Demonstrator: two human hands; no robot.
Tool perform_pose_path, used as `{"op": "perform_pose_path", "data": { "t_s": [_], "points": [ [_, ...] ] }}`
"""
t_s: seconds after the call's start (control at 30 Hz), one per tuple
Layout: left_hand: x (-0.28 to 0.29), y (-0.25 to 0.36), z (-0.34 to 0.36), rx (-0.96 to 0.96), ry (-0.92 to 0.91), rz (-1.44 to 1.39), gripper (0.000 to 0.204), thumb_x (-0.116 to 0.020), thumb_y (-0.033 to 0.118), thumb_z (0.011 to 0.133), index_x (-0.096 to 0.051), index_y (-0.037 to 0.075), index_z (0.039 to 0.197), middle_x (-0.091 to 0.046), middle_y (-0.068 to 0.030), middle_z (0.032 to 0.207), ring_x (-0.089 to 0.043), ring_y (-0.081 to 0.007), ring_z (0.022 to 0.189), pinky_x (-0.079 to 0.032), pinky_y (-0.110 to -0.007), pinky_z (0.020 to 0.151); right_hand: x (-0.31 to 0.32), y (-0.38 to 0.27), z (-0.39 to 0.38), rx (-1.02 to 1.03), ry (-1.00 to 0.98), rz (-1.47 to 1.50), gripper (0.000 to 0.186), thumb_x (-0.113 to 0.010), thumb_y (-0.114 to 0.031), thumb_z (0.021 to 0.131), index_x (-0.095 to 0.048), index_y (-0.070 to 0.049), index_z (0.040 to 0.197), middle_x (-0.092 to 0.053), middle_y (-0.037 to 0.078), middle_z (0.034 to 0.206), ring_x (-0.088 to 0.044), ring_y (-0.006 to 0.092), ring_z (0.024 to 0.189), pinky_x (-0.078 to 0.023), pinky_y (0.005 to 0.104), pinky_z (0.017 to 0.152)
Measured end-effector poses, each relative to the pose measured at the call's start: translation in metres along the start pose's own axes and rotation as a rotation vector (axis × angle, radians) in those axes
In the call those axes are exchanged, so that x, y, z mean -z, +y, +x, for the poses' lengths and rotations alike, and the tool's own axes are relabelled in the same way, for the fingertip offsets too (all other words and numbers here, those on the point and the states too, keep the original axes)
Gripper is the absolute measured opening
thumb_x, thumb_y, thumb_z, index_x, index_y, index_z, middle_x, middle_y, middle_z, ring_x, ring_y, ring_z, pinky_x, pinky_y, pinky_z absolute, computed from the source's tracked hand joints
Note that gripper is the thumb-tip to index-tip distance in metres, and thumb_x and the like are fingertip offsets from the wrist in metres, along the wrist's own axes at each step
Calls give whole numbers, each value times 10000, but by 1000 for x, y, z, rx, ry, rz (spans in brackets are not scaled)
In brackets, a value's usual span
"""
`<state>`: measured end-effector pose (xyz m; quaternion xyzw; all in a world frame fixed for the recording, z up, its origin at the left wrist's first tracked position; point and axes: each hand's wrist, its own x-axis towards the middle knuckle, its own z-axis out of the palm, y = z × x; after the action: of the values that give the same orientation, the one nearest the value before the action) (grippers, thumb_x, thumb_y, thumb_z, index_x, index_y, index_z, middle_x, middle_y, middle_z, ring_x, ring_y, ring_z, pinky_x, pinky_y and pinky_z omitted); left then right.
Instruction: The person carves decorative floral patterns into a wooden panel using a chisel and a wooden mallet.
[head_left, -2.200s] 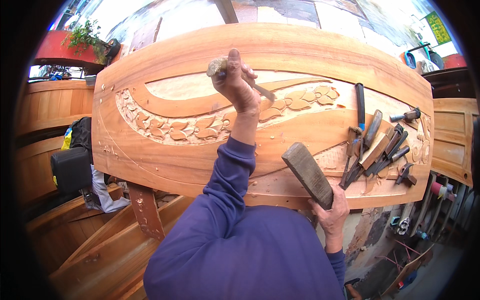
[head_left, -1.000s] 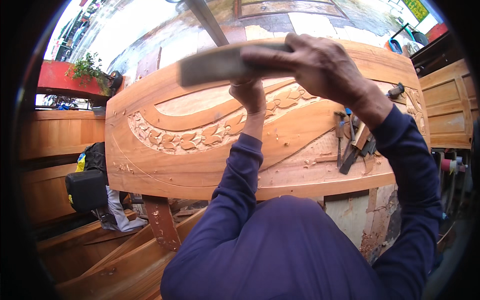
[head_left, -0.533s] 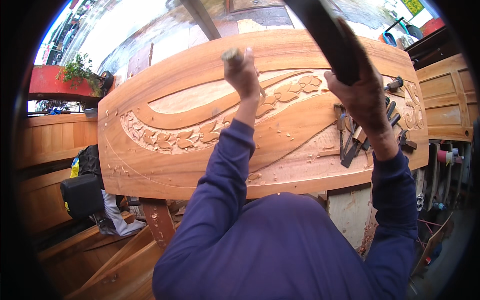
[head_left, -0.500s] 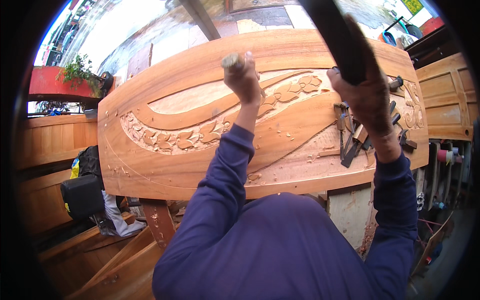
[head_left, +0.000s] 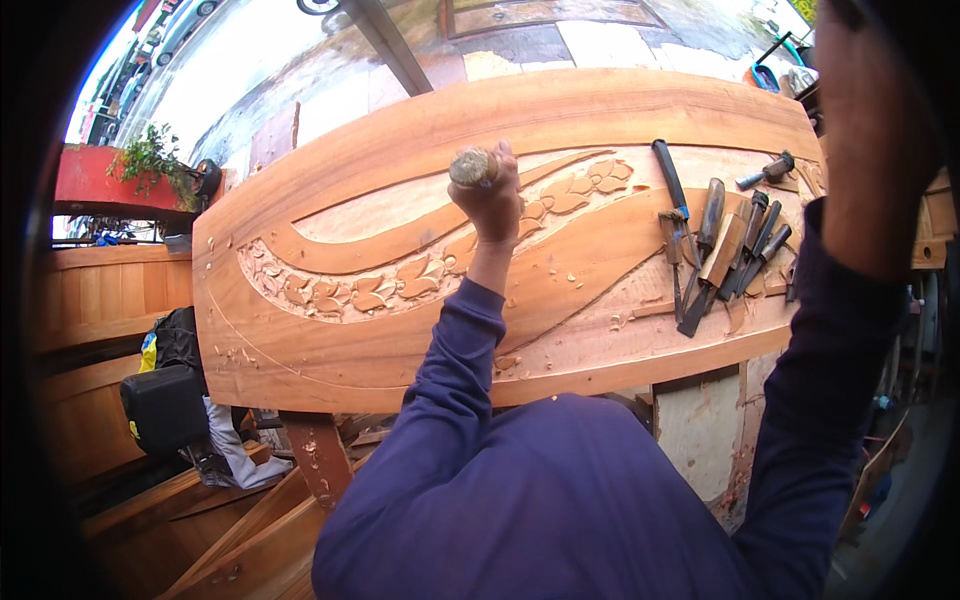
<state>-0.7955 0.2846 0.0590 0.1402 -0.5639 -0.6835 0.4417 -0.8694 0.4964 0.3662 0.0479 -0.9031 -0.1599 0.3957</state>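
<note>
My left hand (head_left: 497, 208) is wrapped round the wooden handle of a carving chisel (head_left: 472, 167). The handle's worn butt points up at me, and my fist hides the blade. Below it lies a wooden panel (head_left: 560, 100) with a curved band of carved leaves and flowers (head_left: 372, 290); my fist is over the band's upper middle. My right hand (head_left: 870, 95) is raised at the upper right, blurred and large. The dark mallet gripped there shows only as a dark bit at the picture's top edge; my fingers are mostly hidden.
Several chisels (head_left: 718, 255) lie bunched on the panel's right part, beside a separate metal-and-wood tool (head_left: 768, 172). Wood chips (head_left: 555, 270) are scattered over the surface. To the left are a black case (head_left: 165, 400) and stacked wooden boards (head_left: 110, 290). A post (head_left: 385, 45) stands beyond the far edge.
My right hand has swung up and to the right with the mallet, uncovering the chisels on the panel. The left hand keeps its hold on the chisel in nearly the same place.
</note>
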Motion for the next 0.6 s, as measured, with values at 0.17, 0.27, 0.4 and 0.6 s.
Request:
{"op": "perform_pose_path", "data": {
  "t_s": [0.17, 0.27, 0.4, 0.6],
  "points": [
    [13, -19, -2, -252, 9, 228, 119, -762, -30, 899, -656, 13, 865, -635, -2, 712, -591, -84, 632, -526, -274, 616, -74, -74, -102, 1025, 5, 876, 776, -666, -34, 938, -418, -309, 1620, -570, 76, 866, -625, 258, 673, -584, 419, 624],
    [23, -10, -3, -207, -62, 190, 125, -759, -36, 880, -672, 5, 959, -688, -27, 812, -635, -110, 692, -543, -287, 656, -57, -62, -102, 914, -183, 859, 833, -677, -89, 928, -387, -472, 1608, -567, 79, 868, -654, 233, 695, -592, 375, 595],
    [23, -12, -7, 116, -199, -89, 165, -735, -56, 888, -660, -1, 1024, -716, -34, 889, -650, -97, 715, -534, -269, 649, -63, -71, -127, 646, -140, 1172, 895, -720, -61, 865, -408, -463, 1602, -558, 68, 851, -636, 239, 666, -579, 388, 577],
    [-2, -8, 19, 73, -84, -96, 124, -717, -39, 902, -654, 58, 946, -673, -25, 820, -625, -95, 636, -522, -254, 558, -69, -48, -151, 409, -292, 1342, 945, -740, 45, 792, -470, -387, 1587, -676, 83, 969, -722, 258, 831, -621, 407, 726]
  ]
}}
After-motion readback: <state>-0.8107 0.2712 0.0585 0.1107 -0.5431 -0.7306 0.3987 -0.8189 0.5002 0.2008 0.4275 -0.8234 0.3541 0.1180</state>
